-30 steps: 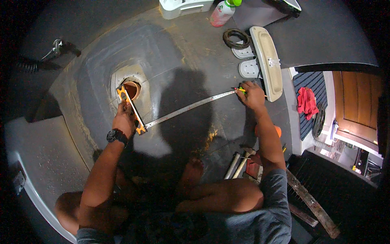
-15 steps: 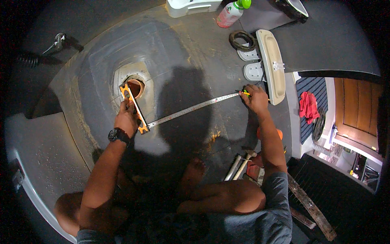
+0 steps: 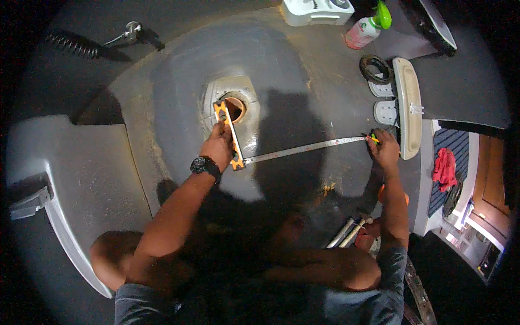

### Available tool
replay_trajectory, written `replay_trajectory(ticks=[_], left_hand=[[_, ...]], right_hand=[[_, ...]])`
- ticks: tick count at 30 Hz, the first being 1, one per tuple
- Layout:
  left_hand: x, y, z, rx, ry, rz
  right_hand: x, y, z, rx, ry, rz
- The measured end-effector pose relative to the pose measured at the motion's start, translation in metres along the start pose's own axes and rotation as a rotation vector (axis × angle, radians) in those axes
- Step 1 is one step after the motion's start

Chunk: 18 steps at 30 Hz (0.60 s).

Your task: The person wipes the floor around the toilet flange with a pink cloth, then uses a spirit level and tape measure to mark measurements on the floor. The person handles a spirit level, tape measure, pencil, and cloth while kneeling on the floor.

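Note:
My left hand [image 3: 218, 145] is closed on an orange and black spirit level [image 3: 237, 153], which lies tilted beside a round drain pipe [image 3: 235, 110] in the floor. From the level's near end, a white measuring tape [image 3: 307, 148] stretches out to the right across the grey floor. At its other end my right hand [image 3: 385, 147] is closed, with a thin yellow, pencil-like piece [image 3: 375, 139] showing between the fingers. The palm hides whatever else is in that hand.
A beige tank lid [image 3: 407, 108] stands right of my right hand, near a dark ring [image 3: 375, 69] and pale plates [image 3: 385, 112]. Farther back are a spray bottle [image 3: 364, 33] and a white caddy [image 3: 317, 15]. Hand tools [image 3: 346, 233] lie by my knee.
The whole view has shifted, so the scene sits farther right in the picture. Both hands keep their places at the level and the tape's far end.

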State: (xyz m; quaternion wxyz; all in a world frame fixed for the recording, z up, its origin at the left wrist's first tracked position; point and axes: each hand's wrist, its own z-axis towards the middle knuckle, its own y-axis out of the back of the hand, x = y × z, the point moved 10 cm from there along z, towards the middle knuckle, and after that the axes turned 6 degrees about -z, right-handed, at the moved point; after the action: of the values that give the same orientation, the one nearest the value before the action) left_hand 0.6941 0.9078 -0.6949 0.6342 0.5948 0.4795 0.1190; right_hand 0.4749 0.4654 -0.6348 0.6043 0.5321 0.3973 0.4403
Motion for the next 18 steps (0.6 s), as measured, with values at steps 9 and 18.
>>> replay_trajectory(ticks=[9, 18], left_hand=[[-0.001, -0.001, 0.002, 0.032, 0.053, 0.038], [-0.002, 0.000, 0.001, 0.072, 0.090, 0.026]], right_hand=[[-0.011, 0.000, -0.001, 0.067, -0.042, 0.093], [-0.038, 0.006, -0.012, 0.081, -0.298, 0.289]])
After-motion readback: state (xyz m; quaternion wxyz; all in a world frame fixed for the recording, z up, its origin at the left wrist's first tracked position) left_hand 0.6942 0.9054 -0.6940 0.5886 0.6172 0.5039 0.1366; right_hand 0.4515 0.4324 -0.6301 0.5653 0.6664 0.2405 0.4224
